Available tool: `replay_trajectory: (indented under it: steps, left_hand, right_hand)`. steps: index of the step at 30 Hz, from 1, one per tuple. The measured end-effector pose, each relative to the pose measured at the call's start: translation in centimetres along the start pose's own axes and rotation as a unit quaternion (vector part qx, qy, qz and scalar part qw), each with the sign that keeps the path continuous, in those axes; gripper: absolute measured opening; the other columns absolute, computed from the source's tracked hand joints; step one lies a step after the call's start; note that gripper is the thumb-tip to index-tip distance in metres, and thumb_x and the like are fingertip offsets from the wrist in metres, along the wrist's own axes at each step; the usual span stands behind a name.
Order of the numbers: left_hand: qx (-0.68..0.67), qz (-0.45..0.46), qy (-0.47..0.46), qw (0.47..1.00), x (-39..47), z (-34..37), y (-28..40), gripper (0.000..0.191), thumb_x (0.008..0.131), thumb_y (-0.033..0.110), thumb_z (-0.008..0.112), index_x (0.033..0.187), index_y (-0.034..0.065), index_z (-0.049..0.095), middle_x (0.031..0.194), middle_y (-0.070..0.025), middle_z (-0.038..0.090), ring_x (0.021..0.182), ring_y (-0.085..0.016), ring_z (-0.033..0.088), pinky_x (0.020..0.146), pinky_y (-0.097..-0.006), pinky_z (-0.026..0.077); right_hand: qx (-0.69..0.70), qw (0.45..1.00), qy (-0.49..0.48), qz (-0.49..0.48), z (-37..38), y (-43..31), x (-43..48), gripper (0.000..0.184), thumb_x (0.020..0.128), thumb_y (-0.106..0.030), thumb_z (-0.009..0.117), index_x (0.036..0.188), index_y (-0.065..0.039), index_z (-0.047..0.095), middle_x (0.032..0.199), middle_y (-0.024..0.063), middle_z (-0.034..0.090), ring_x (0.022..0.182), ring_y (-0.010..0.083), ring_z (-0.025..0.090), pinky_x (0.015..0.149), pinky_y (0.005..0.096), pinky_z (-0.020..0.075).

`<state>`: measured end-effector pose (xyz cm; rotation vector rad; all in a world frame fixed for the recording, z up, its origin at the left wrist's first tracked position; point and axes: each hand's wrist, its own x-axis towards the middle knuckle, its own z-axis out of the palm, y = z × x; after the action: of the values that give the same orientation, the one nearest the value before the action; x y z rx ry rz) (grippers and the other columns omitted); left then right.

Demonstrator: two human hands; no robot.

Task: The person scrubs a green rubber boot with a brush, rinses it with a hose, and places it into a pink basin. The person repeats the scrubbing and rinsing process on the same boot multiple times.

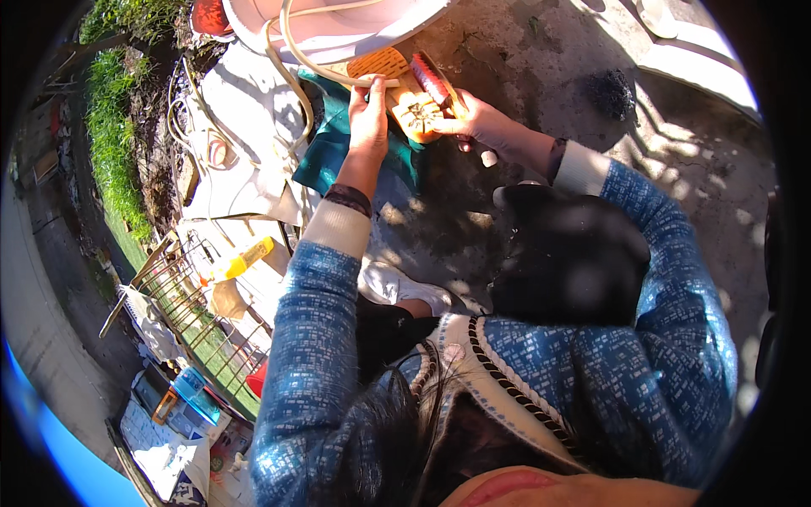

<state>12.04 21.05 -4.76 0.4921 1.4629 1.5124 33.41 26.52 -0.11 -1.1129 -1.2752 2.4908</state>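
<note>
Pinched between the fingers of my left hand [369, 117] is the end of a cream-coloured hose [329, 75], which curves down from a large pale basin. My right hand [485, 120] grips a scrub brush [431, 79] with pinkish-red bristles. Under and beside both hands lies an orange-yellow slipper [420, 114], apparently plastic, with a slotted part at its far side. My right fingers touch its near end, but whether they also hold it I cannot tell. A dark green cloth [326, 155] hangs beneath the slipper. No water stream from the hose is visible.
The pale basin [405, 28] stands at the far side. To the left are a rusty wire rack [190, 304], a yellow bottle [244, 260], a loose cord [174, 104] and a strip of grass [114, 139]. A blue tub [193, 396] stands at lower left. My white shoe [405, 288] rests on concrete.
</note>
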Motion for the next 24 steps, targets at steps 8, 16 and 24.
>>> replay_trajectory:
  steps: [8, 16, 24]
  left_hand:
    - [0.041, -0.140, -0.025, 0.989, -0.5, -6.4, 5.3, 0.027, 0.104, 0.030, 0.057, 0.125, 0.0135, 0.055, 0.118, -0.0028, 0.062, 0.112, -0.016, 0.058, 0.095, -0.0334, 0.047]
    - [0.260, 0.003, 0.038, 0.965, -1.5, -11.7, 6.3, 0.024, 0.104, 0.030, 0.055, 0.113, 0.0094, 0.062, 0.109, -0.0011, 0.068, 0.096, -0.009, 0.060, 0.079, -0.0253, 0.051]
    - [0.126, 0.058, 0.081, 0.987, 2.9, -12.1, 5.0, 0.020, 0.107, 0.023, 0.050, 0.109, 0.0063, 0.061, 0.109, -0.0036, 0.066, 0.107, -0.013, 0.059, 0.099, -0.0315, 0.046]
  right_hand:
    - [-0.053, 0.997, 0.000, 0.055, 6.6, -2.6, 6.5, 0.089, 0.071, -0.035, 0.092, 0.129, -0.003, 0.032, 0.110, 0.0104, 0.056, 0.077, 0.0112, 0.053, 0.061, 0.0252, 0.0473]
    - [-0.114, 0.984, 0.098, 0.098, 12.7, -2.7, 10.4, 0.063, 0.088, -0.017, 0.076, 0.127, -0.003, 0.028, 0.108, 0.0165, 0.057, 0.086, 0.0177, 0.064, 0.066, 0.0312, 0.0547]
    - [-0.385, 0.916, 0.087, -0.071, 9.0, -1.3, 11.8, 0.062, 0.096, -0.037, 0.065, 0.136, 0.002, 0.037, 0.106, 0.0150, 0.058, 0.096, 0.0242, 0.058, 0.089, 0.0352, 0.0477]
